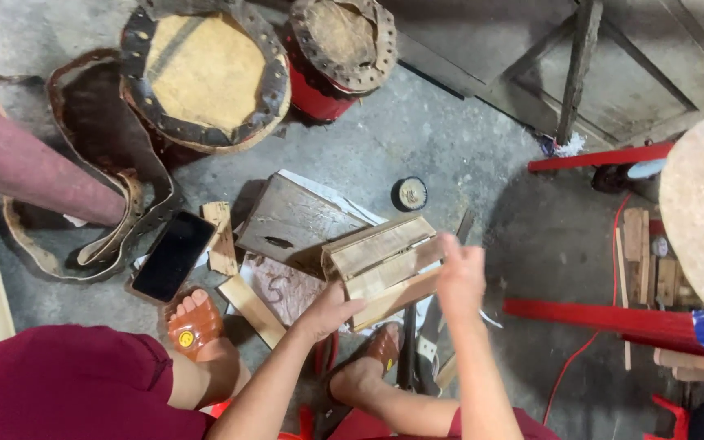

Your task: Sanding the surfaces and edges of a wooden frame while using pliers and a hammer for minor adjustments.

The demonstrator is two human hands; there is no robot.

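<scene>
Left hand (327, 314): fingers closed on the near end of a bundle of wood strips (385, 265), gripping its lower edge.
Right hand (459, 273): blurred; it presses against the far right end of the same bundle, palm and fingers wrapped on it, though how tightly cannot be told.
Bundle of wood strips: several flat, pale, rough-sawn slats stacked together, tilted, held above the floor between both hands.
Below the grip: two feet in orange-brown sandals (195, 324); the right one is partly hidden by the forearms.
Just under the bundle: a dark tool-like bar (407, 346), hard to make out.
Left of the grip: a loose wood slat (252, 310) on a reddish scrap of board (287, 289), then a black phone (173, 255), glossy and flat.
Behind the grip: a grey weathered wooden board (291, 220) with a slot, lying on white sheets.
Beyond it: a small round black tin (409, 194).
Far left: a curled leather strap (116, 204), dark with punched holes.
Far back: a drum skin (205, 73), tan hide ringed by dark perforated leather, and a red drum (332, 49) cut off by the top edge.
Right of the grip: red painted bars (588, 318) on rough concrete floor (466, 138).
</scene>
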